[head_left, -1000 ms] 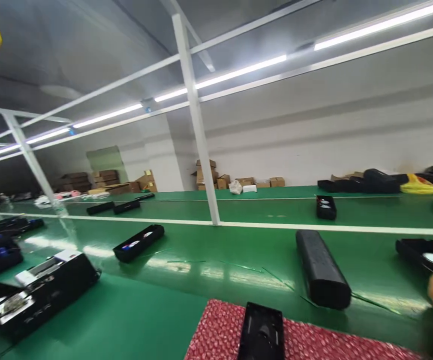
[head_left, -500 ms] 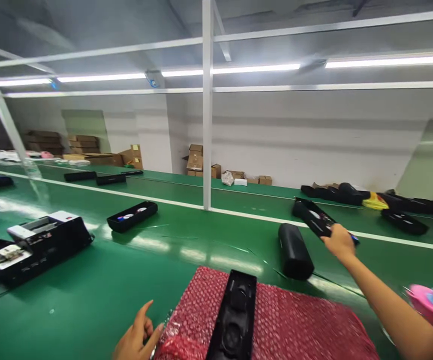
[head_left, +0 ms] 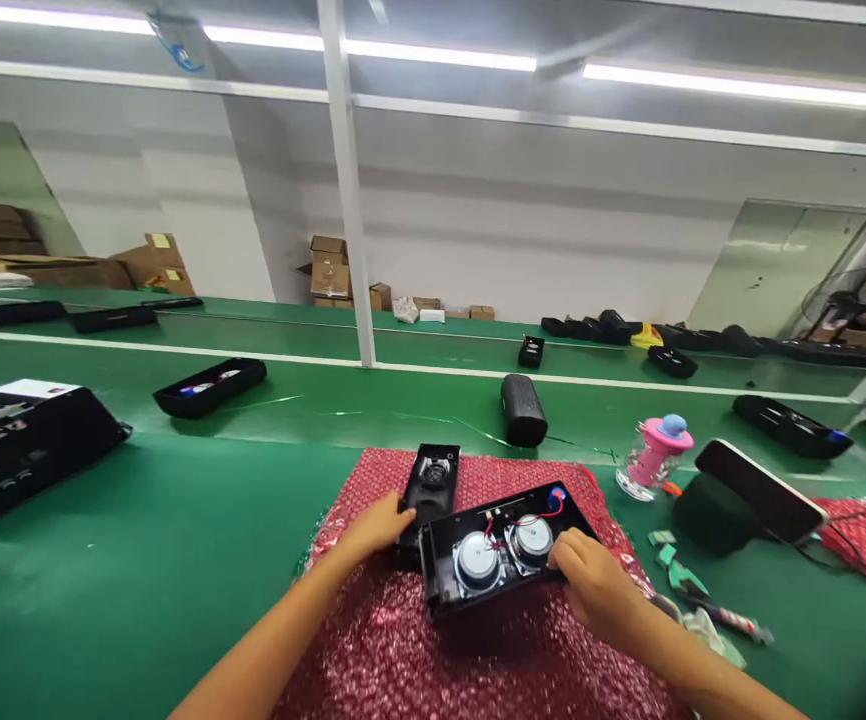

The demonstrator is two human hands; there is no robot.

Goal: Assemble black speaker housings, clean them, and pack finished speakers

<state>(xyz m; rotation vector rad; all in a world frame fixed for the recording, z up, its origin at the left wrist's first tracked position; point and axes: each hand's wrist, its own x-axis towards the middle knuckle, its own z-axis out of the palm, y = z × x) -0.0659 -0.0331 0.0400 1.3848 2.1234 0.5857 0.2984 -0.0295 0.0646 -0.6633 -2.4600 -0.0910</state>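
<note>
Likely stiff but delicate around its red wires (head_left: 488, 526), the two-driver speaker housing (head_left: 508, 550) over the red bubble wrap (head_left: 553, 670) suits an edge hold, as the right hand (head_left: 590, 578) grips it, while the left hand (head_left: 380, 524) clasps the black speaker shell (head_left: 431, 488).

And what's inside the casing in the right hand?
Inside the casing sit two round speakers, red wires and, in a far corner, a blue part. The right hand covers the near right corner; whatever lies beneath the speakers can't be seen.
</note>
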